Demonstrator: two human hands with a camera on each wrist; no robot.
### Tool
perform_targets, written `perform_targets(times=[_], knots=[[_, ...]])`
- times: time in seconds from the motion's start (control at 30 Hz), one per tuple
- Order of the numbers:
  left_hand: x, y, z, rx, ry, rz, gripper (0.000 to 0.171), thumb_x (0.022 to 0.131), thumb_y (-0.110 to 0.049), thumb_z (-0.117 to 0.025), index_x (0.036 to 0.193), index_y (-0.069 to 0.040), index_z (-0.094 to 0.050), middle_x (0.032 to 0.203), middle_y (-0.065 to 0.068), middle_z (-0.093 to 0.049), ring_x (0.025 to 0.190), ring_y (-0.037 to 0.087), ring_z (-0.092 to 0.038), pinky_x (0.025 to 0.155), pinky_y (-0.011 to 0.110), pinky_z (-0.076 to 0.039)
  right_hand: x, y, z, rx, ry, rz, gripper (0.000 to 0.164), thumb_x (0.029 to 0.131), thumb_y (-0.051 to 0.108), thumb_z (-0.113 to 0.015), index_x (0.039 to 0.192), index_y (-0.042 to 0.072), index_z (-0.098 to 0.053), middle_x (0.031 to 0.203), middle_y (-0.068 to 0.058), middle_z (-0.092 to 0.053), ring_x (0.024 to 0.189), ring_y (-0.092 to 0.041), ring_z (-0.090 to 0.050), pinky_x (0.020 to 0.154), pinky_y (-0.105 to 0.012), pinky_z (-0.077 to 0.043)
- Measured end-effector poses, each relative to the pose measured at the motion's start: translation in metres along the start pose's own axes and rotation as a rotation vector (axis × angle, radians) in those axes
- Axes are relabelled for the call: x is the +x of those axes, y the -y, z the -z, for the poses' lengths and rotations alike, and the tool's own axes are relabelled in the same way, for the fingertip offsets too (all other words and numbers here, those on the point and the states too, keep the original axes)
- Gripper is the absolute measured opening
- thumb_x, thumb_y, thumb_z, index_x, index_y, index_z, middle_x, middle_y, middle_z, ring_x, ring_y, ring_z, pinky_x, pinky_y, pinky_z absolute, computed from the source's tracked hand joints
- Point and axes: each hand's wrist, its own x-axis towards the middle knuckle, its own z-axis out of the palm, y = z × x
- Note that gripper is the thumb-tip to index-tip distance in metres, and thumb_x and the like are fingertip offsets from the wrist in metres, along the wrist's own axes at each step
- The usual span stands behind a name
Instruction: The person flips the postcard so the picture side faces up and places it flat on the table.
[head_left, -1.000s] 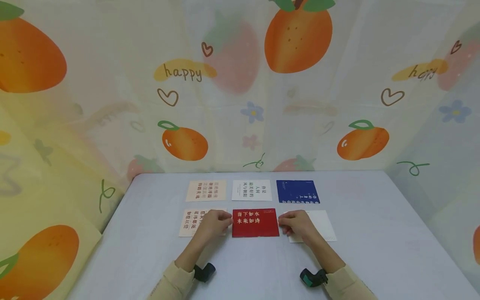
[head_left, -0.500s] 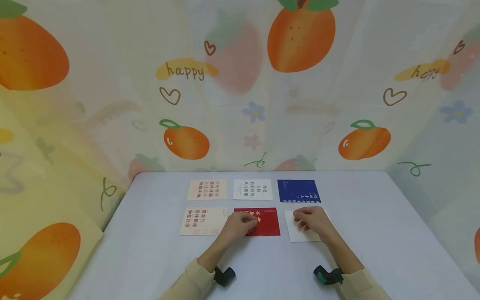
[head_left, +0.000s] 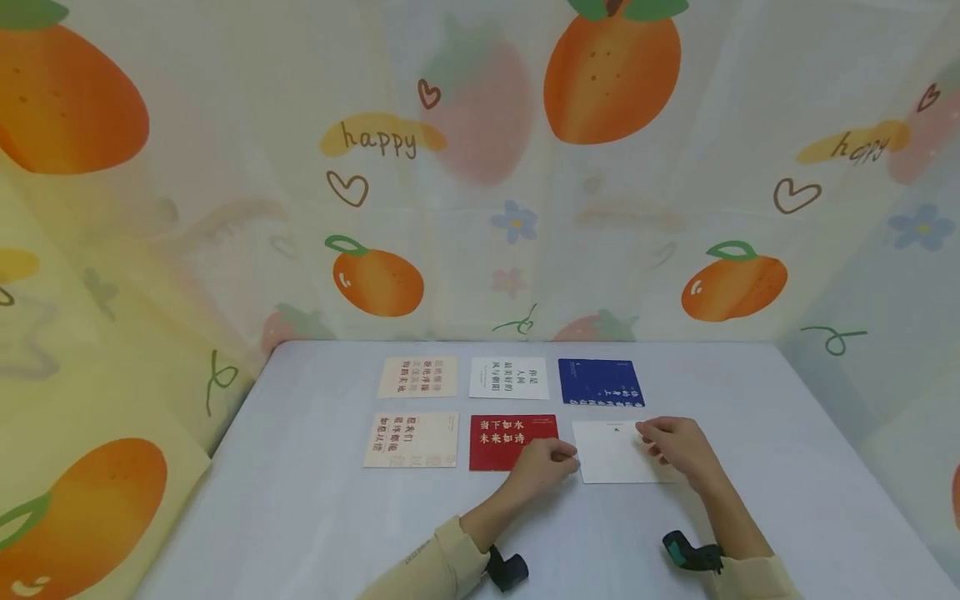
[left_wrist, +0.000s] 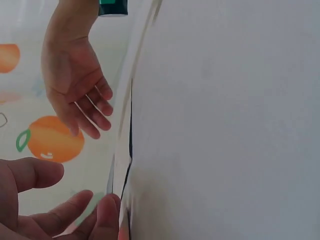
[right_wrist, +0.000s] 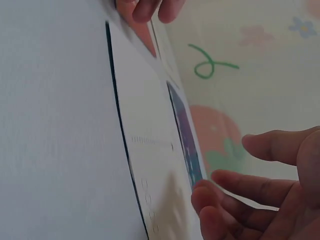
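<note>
A white card (head_left: 611, 454) with faint small print lies flat at the right of the front row. My left hand (head_left: 542, 464) reaches across the lower right of the red card (head_left: 498, 442), its fingertips at the white card's left edge; whether they touch cannot be told. Over the white card's right side is my right hand (head_left: 681, 450), loosely bent. In the right wrist view the thumb and fingers (right_wrist: 260, 190) stand apart with nothing between them. The left wrist view likewise has a gap between the left thumb (left_wrist: 37, 172) and fingers.
To the left of the red card lies a cream card (head_left: 411, 440) with brown characters. Behind, a second row holds a beige card (head_left: 417, 377), a white printed card (head_left: 509, 379) and a blue card (head_left: 602, 382). A fruit-printed curtain (head_left: 465, 250) hangs behind the table (head_left: 300, 517).
Both hands have moved right: the left from the red card's left edge to the white card's left edge, the right from the red card's right edge to the white card's right side.
</note>
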Motion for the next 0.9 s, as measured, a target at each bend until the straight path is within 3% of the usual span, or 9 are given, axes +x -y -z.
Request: perform_targets(times=[0.27, 0.47, 0.77, 0.9], knots=[[0.006, -0.018, -0.008, 0.019, 0.019, 0.062, 0.032, 0.087, -0.021, -0.069, 0.113, -0.002, -0.069, 0.104, 0.010, -0.070, 0.086, 0.015, -0.061, 0.075, 0.033, -0.057, -0.004, -0.018, 0.018, -0.231, -0.049, 0.010, 0.049, 0.097, 0.030, -0.052, 0.118, -0.015, -0.058, 0.107, -0.031, -0.065, 0.087, -0.031, -0.063, 0.070, -0.039, -0.053], [0.009, -0.025, -0.010, 0.002, 0.038, 0.140, 0.033, 0.087, -0.022, -0.069, 0.113, -0.002, -0.069, 0.101, 0.008, -0.069, 0.081, 0.016, -0.060, 0.074, 0.033, -0.056, -0.010, -0.013, 0.015, -0.303, -0.052, 0.018, 0.049, 0.097, 0.030, -0.054, 0.118, -0.015, -0.058, 0.113, -0.035, -0.062, 0.099, -0.045, -0.061, 0.080, -0.051, -0.051], [0.013, -0.031, -0.010, -0.102, 0.037, 0.201, 0.037, 0.089, -0.019, -0.067, 0.120, 0.000, -0.065, 0.094, 0.008, -0.070, 0.073, 0.015, -0.061, 0.067, 0.025, -0.055, -0.009, -0.009, 0.008, -0.299, -0.081, 0.021, 0.049, 0.097, 0.028, -0.055, 0.120, -0.015, -0.058, 0.114, -0.035, -0.062, 0.102, -0.048, -0.060, 0.080, -0.051, -0.052], [0.016, -0.029, -0.008, -0.113, 0.015, 0.233, 0.041, 0.089, -0.019, -0.068, 0.123, 0.002, -0.062, 0.091, 0.008, -0.069, 0.072, 0.016, -0.062, 0.068, 0.025, -0.054, -0.003, -0.016, 0.007, -0.237, -0.107, -0.009, 0.043, 0.096, 0.023, -0.056, 0.115, -0.015, -0.061, 0.106, -0.032, -0.065, 0.088, -0.037, -0.063, 0.070, -0.040, -0.053]])
